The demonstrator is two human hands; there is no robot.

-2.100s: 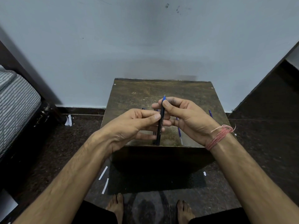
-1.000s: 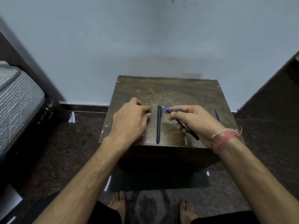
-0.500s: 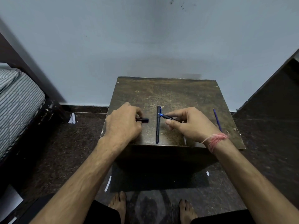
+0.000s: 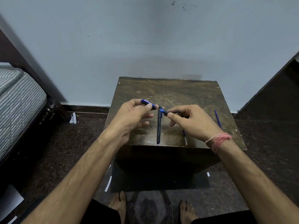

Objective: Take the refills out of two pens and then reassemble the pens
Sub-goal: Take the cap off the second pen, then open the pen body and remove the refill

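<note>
Above the table (image 4: 178, 91), the left hand (image 4: 131, 117) pinches a cap (image 4: 148, 103), the right hand (image 4: 192, 122) a pen (image 4: 165, 112); capping looks next, needing tip-to-mouth alignment.

Bare forearms — pink thread wristband (image 4: 218, 141)

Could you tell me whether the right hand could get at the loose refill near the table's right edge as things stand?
Probably not right away: the refill lies uncovered just beyond the right hand, but that hand is pinching a pen.
</note>
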